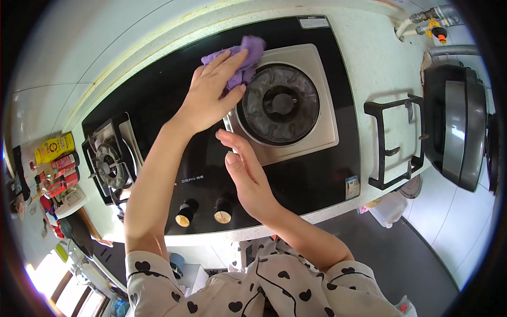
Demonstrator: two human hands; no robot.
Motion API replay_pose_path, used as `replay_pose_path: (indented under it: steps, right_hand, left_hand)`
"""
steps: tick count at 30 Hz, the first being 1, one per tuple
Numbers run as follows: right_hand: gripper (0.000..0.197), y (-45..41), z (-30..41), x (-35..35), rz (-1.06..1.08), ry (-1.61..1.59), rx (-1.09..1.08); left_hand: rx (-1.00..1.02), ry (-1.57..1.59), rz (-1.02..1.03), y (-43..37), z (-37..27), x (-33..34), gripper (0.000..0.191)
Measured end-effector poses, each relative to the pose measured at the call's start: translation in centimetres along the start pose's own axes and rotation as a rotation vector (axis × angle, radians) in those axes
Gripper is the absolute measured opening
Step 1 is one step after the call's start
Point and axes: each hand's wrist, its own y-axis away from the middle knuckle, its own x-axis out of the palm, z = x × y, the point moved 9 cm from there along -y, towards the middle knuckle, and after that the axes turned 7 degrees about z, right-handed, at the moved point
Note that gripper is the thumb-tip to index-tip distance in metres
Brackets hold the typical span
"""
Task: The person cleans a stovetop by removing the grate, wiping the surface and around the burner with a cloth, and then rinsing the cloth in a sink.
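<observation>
My left hand (216,87) presses a crumpled purple cloth (253,47) onto the black glass gas hob (301,182), at the upper left corner of the right burner's steel drip plate (324,130). Its fingers lie over the cloth. My right hand (249,174) hovers by the plate's left edge with nothing in it, thumb and fingers apart. The round black burner (281,105) has no pan support on it. A black pan support (382,146) lies on the counter to the right. The left burner (111,164) has its support in place.
Two control knobs (223,212) stand at the hob's front edge. A dark appliance (455,126) sits on the far right, below gas pipes and a valve (437,31). Several bottles (55,148) stand at the far left. The tiled wall runs behind the speckled counter (348,39).
</observation>
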Motion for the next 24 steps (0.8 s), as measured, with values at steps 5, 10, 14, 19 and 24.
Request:
replay_pose_path:
  steps: [5,10,14,19,24]
  right_hand:
    - [0.043,-0.6,0.2,-0.2,0.016,-0.049,-0.004]
    - [0.037,-0.9,0.1,-1.2,-0.019,-0.065,-0.007]
    - [0.034,-1.0,-0.7,-1.8,-0.048,-0.084,0.015]
    - [0.031,-1.2,0.5,-1.2,-0.031,0.092,-0.087]
    - [0.031,-1.2,4.1,-1.3,0.010,0.153,-0.177]
  left_hand:
    - [0.065,-0.162,0.204,-2.0,1.8,1.1,0.050]
    - [0.093,-0.184,0.299,0.8,1.2,0.8,0.053]
    - [0.014,-0.216,0.330,4.2,0.8,0.9,0.052]
    - [0.039,-0.255,0.291,1.4,1.5,0.5,0.047]
    - [0.182,-0.155,0.357,-4.4,1.6,2.0,0.044]
